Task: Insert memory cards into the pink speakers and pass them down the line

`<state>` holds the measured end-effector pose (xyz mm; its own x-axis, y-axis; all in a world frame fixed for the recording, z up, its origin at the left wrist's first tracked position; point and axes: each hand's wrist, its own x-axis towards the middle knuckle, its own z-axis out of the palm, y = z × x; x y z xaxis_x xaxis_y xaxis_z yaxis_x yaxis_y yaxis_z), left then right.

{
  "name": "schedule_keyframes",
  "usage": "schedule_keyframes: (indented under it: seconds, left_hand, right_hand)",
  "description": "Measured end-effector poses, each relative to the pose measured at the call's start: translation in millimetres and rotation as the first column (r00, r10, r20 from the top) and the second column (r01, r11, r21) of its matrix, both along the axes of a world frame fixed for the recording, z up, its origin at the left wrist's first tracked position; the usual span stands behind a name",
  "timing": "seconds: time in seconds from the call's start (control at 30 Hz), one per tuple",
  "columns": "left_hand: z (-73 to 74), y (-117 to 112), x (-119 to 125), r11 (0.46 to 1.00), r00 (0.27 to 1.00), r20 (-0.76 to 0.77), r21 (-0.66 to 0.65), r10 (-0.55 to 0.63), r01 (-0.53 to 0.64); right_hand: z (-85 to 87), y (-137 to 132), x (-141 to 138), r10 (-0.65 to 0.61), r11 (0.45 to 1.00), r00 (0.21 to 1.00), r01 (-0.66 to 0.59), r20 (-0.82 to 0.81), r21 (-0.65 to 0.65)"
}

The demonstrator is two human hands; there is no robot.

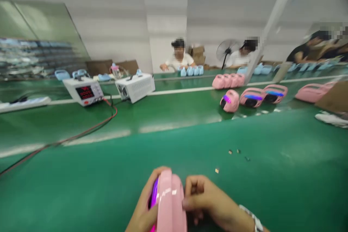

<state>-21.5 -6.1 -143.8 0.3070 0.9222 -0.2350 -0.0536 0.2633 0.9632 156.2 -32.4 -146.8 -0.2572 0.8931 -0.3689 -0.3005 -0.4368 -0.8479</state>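
A pink portable speaker (177, 203) with a top handle stands at the bottom centre, with a purple light glowing along its left side. My left hand (145, 203) grips it from the left, fingers and thumb wrapped round that side. On the opposite side is my right hand (208, 197), its fingers curled and the thumb tip touching the speaker's right face. Whatever those fingers pinch, if anything, is hidden. Several small chips lie on the green mat, the nearest chip (216, 170) just beyond my right hand.
Several pink speakers (251, 98), some lit, stand on the bench at right. A power supply (84, 90) with a red display and a white box-shaped unit (137, 86) stand at left; a red-black cable (89, 130) runs toward me. Co-workers (179, 56) sit across.
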Motion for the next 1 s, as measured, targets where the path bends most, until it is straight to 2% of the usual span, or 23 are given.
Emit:
schedule_keyframes:
  seconds: [0.07,0.13,0.33,0.57,0.73,0.87,1.0]
  left_hand:
    - [9.0,-3,-2,0.996,0.996,-0.004,0.021,-0.087,0.087]
    - [15.2,-3,-1,0.987,0.986,0.041,0.034,-0.161,0.159]
    - [24.9,-3,1,0.962,0.954,0.134,0.097,-0.267,0.255]
    - [31.3,-6,1,0.971,0.959,0.157,0.009,-0.236,0.237]
    - [34.2,-8,3,0.969,0.953,0.193,-0.042,-0.232,0.245]
    - [32.8,-8,4,0.968,0.951,0.208,-0.048,-0.23,0.245]
    - [31.0,-7,3,0.973,0.964,0.143,-0.007,-0.226,0.229]
  right_hand:
    - [15.3,-7,3,0.007,1.0,1.0,-0.007,-0.018,-0.012]
    - [23.4,-9,7,0.027,0.999,0.999,-0.028,-0.035,-0.027]
    - [28.4,-14,11,0.043,0.997,0.994,-0.05,-0.103,-0.064]
    - [31.8,-14,11,0.049,0.998,0.994,-0.053,-0.101,-0.042]
    - [34.1,-14,11,0.018,0.994,0.994,-0.03,-0.111,-0.107]
    - [36.6,-13,9,-0.002,0.991,0.994,-0.013,-0.112,-0.131]
    - [35.8,-11,11,0.011,0.996,0.992,-0.023,-0.129,-0.09]
